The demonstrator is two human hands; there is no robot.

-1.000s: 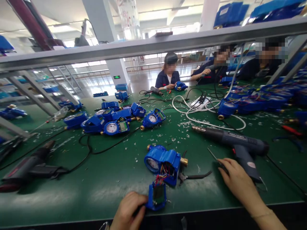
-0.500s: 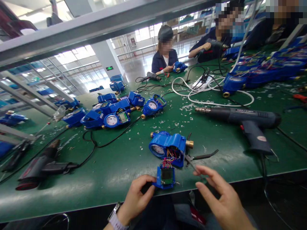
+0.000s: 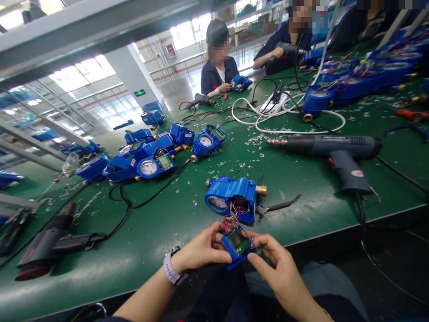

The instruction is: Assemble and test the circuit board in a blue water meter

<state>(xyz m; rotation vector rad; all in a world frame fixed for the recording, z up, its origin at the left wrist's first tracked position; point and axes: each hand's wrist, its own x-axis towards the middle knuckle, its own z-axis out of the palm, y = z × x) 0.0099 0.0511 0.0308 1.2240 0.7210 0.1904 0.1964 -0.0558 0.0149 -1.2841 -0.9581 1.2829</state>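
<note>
A blue water meter [image 3: 231, 197] with brass pipe ends lies in front of me, its housing open and its coloured wires [image 3: 233, 219] running out towards me. Those wires lead to a blue display module [image 3: 238, 243] with a green circuit board and small screen. My left hand [image 3: 208, 246] is closed on the module's left side, holding it tilted at the table edge. At its right side is my right hand [image 3: 273, 261], fingers closed round a thin grey tool [image 3: 250, 237] that lies against the board. The tool's exact kind is unclear. Dark-handled pliers [image 3: 281, 207] lie beside the meter.
A heat gun [image 3: 331, 150] lies right and another heat gun [image 3: 50, 246] left, both corded. Several blue meters [image 3: 147, 167] are grouped back left, more [image 3: 365, 80] back right. A white power strip [image 3: 275, 103] sits among cables. Co-workers [image 3: 219, 67] sit across the green table [image 3: 161, 232].
My left hand has lifted and tilted the display module towards me. My right hand has moved left, bringing the thin tool to the board. The view has shifted slightly.
</note>
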